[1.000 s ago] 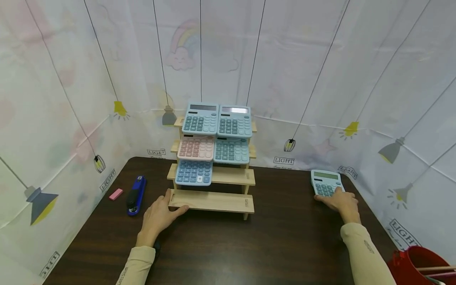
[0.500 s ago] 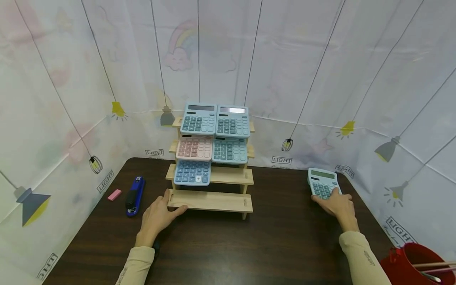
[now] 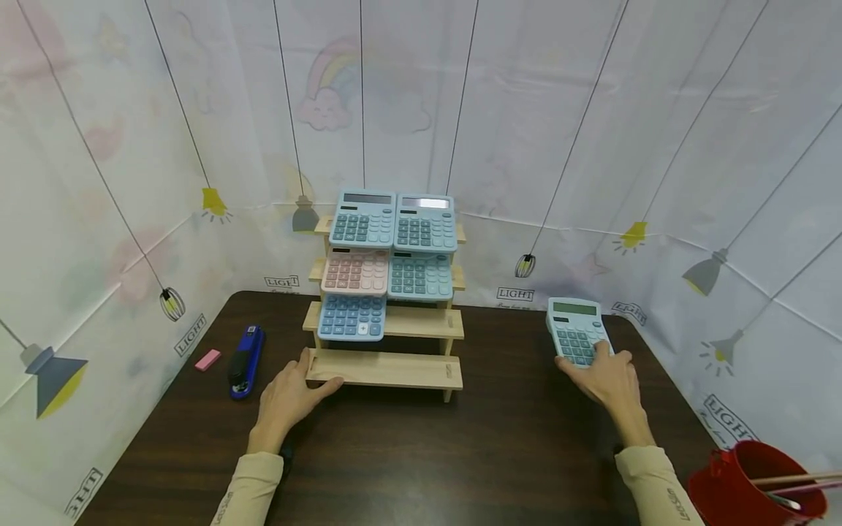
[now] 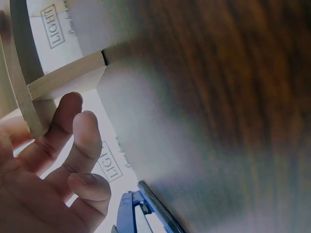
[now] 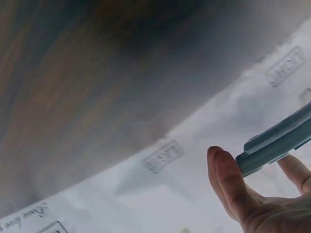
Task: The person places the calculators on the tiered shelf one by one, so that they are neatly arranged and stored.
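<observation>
My right hand (image 3: pixel 610 380) grips a light blue calculator (image 3: pixel 575 321) by its near end and sides, at the right of the table. The right wrist view shows the calculator (image 5: pixel 277 143) edge-on, held off the table between thumb and fingers. My left hand (image 3: pixel 285 400) holds the left end of the lowest board of a stepped wooden stand (image 3: pixel 388 367). In the left wrist view its other fingers hang loosely curled beside the board (image 4: pixel 22 92). On the upper steps stand several calculators: light blue ones (image 3: pixel 363 219), a pink one (image 3: pixel 357 272) and a deeper blue one (image 3: pixel 351 318).
A blue stapler (image 3: pixel 246 363) and a pink eraser (image 3: pixel 207 360) lie left of the stand. At the right front stands a red bucket (image 3: pixel 717 486) with sticks in it. A white printed curtain (image 3: pixel 526 146) surrounds the dark table (image 3: pixel 460 453).
My right hand has lifted the light blue calculator and brought it left, toward the stand. The left hand stays at the stand's end. The head view has shifted slightly.
</observation>
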### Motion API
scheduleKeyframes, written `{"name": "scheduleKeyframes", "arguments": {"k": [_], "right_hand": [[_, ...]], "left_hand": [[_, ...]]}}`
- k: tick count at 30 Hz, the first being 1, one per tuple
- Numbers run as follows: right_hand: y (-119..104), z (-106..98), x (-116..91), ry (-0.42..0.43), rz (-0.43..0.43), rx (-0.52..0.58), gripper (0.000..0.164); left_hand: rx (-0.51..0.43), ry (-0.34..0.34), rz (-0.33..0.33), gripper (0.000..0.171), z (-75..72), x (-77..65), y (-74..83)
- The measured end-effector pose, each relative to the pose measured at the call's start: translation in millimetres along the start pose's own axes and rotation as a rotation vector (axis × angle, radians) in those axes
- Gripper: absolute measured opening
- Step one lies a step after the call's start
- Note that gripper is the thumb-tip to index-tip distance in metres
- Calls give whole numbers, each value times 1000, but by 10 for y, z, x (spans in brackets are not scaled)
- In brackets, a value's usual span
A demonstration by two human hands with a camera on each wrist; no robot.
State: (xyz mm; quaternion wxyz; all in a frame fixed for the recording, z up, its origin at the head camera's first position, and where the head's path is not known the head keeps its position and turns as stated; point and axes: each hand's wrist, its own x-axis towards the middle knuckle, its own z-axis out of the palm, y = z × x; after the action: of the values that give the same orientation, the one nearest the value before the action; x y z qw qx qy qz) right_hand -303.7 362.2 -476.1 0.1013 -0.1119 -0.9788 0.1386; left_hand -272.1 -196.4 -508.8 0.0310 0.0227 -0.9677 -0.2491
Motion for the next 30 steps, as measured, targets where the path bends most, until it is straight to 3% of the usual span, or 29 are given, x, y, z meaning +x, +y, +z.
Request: {"name": "scheduleKeyframes", "arguments": {"k": [11, 30], "right_hand": [[-484, -174, -349, 98, -103, 47, 104], [-1250, -134, -736, 88, -189, 112, 96]], "left_hand": [[-3, 4, -1, 118, -2, -5, -3], [-2, 7, 6, 115, -26, -13, 27]]}}
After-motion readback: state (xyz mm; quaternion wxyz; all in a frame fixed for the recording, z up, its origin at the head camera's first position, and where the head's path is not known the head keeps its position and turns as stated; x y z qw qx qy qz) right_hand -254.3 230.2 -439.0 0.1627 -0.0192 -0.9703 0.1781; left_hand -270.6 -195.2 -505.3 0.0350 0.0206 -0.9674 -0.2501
